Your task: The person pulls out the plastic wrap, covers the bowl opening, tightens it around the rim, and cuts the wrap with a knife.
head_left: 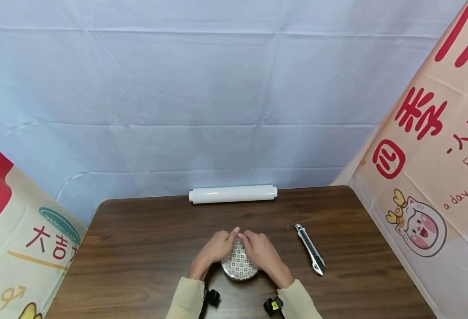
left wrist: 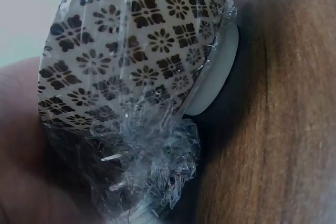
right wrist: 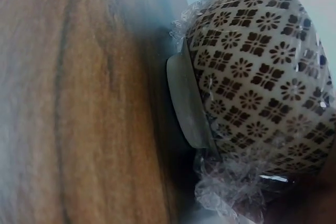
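Note:
A bowl point(head_left: 239, 262) with a brown flower pattern stands on its pale foot near the table's front middle. Clear plastic wrap point(left wrist: 157, 161) covers it and lies bunched against its side, low in the left wrist view; a similar crumpled clump shows in the right wrist view. My left hand point(head_left: 218, 246) holds the bowl's left far side, and my right hand point(head_left: 261, 251) holds its right far side. Both thumbs lie over the top, their tips close together at the far rim. My other fingers are mostly hidden behind the bowl.
A white roll point(head_left: 234, 194) lies along the back edge of the brown wooden table point(head_left: 146, 248). To the right of my hands lies a utility knife point(head_left: 310, 250). A pale cloth point(head_left: 178, 88) hangs behind, with printed cloths at both sides.

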Demonstrator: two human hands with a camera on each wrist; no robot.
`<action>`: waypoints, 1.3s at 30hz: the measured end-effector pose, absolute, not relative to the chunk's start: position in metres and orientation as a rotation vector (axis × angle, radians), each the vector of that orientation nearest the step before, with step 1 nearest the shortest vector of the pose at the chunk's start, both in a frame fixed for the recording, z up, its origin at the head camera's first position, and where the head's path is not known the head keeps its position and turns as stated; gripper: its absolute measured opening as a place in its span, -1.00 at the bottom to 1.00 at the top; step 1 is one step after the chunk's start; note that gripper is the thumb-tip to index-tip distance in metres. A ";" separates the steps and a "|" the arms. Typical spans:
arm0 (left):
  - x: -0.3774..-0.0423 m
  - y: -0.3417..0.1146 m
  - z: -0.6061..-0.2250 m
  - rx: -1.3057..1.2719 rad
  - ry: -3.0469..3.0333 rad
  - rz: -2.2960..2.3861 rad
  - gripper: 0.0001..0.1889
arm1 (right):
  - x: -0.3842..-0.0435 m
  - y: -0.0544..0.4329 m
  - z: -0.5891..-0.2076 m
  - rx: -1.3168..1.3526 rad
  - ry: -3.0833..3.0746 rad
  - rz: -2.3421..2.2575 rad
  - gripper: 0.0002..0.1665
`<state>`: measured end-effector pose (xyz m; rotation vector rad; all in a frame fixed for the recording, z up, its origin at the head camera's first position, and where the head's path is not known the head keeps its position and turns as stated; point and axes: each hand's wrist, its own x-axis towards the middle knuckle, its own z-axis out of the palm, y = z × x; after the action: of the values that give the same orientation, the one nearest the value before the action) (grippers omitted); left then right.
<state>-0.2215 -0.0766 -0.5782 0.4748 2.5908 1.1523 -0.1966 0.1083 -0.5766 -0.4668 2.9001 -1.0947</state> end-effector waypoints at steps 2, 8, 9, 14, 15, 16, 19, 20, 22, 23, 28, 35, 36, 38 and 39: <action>-0.221 -0.076 -0.579 0.457 2.580 1.175 -0.27 | -0.197 0.108 -0.577 -0.478 2.885 -1.110 -0.55; -0.229 -0.074 -0.603 0.368 2.620 1.168 -0.26 | -0.197 0.109 -0.578 -0.498 2.861 -1.133 -0.54; -0.231 -0.074 -0.609 0.361 2.639 1.153 -0.26 | -0.197 0.109 -0.578 -0.497 2.859 -1.135 -0.54; -0.238 -0.075 -0.625 0.393 2.660 1.119 -0.24 | -0.196 0.109 -0.579 -0.496 2.861 -1.135 -0.54; -0.239 -0.075 -0.626 0.399 2.652 1.115 -0.23 | -0.196 0.109 -0.579 -0.497 2.858 -1.136 -0.53; -0.240 -0.076 -0.627 0.409 2.645 1.114 -0.22 | -0.196 0.109 -0.579 -0.501 2.859 -1.134 -0.53; -0.239 -0.077 -0.626 0.438 2.636 1.123 -0.23 | -0.195 0.109 -0.579 -0.528 2.867 -1.128 -0.52; -0.239 -0.078 -0.625 0.444 2.633 1.126 -0.23 | -0.195 0.109 -0.579 -0.538 2.871 -1.128 -0.52; -0.239 -0.078 -0.623 0.453 2.634 1.135 -0.23 | -0.195 0.109 -0.579 -0.552 2.881 -1.128 -0.51; -0.238 -0.078 -0.622 0.458 2.635 1.139 -0.23 | -0.195 0.110 -0.579 -0.558 2.886 -1.128 -0.51; -0.238 -0.080 -0.625 0.451 2.642 1.128 -0.24 | -0.194 0.110 -0.578 -0.559 2.876 -1.131 -0.49; -0.230 -0.079 -0.611 0.409 2.652 1.149 -0.26 | -0.193 0.110 -0.576 -0.498 2.827 -1.183 -0.52; -0.227 -0.078 -0.605 0.384 2.645 1.158 -0.27 | -0.193 0.110 -0.576 -0.476 2.804 -1.199 -0.53; -0.222 -0.078 -0.593 0.352 2.616 1.196 -0.28 | -0.195 0.111 -0.575 -0.430 2.766 -1.233 -0.53; -0.220 -0.079 -0.587 0.337 2.597 1.202 -0.26 | -0.196 0.111 -0.575 -0.400 2.741 -1.250 -0.51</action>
<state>-0.2197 -0.0786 -0.5874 0.3371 2.5966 1.2018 -0.1955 0.1112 -0.5746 -0.3998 2.7411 -1.2502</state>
